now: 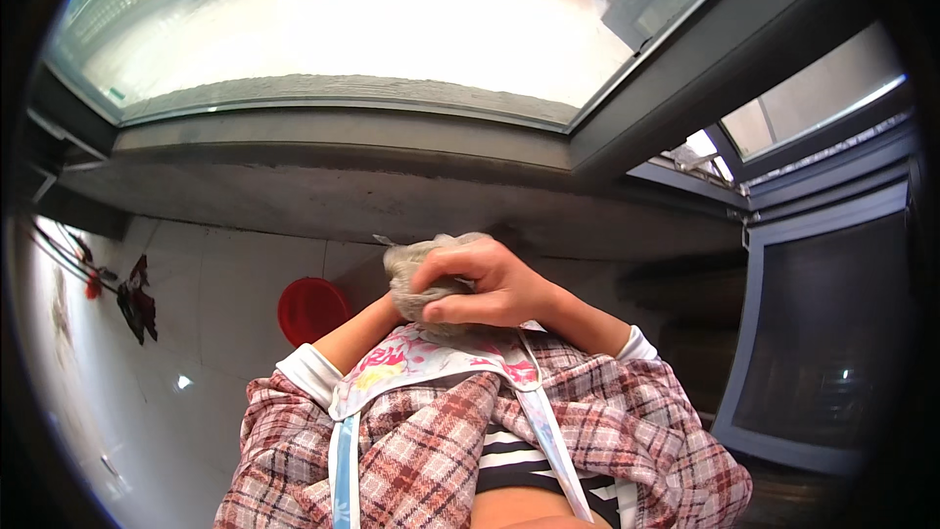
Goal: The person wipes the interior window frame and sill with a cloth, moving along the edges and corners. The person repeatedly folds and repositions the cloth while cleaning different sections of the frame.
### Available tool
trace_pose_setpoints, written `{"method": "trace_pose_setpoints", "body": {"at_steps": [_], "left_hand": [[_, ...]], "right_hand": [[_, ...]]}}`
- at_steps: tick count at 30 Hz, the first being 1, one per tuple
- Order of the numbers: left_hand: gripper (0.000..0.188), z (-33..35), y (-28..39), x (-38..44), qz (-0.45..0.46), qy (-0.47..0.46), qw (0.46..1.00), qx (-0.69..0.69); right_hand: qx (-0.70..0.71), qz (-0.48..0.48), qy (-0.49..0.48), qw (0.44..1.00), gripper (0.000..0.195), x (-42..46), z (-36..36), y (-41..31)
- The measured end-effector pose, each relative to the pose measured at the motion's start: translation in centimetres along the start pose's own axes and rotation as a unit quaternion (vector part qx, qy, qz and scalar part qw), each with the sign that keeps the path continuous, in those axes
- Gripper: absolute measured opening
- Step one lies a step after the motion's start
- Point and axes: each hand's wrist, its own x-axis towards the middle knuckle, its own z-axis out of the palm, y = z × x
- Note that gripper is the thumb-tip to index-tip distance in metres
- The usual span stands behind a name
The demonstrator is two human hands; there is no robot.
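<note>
A bunched grey-green cloth (411, 272) is held in front of my apron. My right hand (488, 283) is closed around it from the right, thumb below and fingers curled over the top. Of my left hand (393, 312), only the wrist side shows at the lower left of the cloth. Its fingers are hidden behind the bundle, so their grip cannot be seen. The floral apron (418, 356) hangs just below both hands.
Ahead stands a large window pane (352, 29) in a dark frame (345, 128), above a low grey wall (316, 195). A red bucket (312, 308) sits on the tiled floor (228, 294) at left. Dark cables (62, 253) run along the left. A framed screen panel (815, 338) stands at right.
</note>
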Motion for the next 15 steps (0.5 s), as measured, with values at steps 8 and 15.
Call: {"method": "trace_pose_setpoints", "body": {"at_steps": [8, 15], "left_hand": [[0.033, 1.1, 12.9, 2.7, 0.347, 0.056, 0.818, 0.455], [0.047, 6.0, 8.0, 13.6, 0.476, 0.073, 0.717, 0.504]], "right_hand": [[-0.081, -0.002, 0.369, 0.926, 0.025, -6.0, -2.2, 0.4], [-0.156, -0.080, 0.571, 0.802, 0.014, -10.5, -5.8, -1.5]]}}
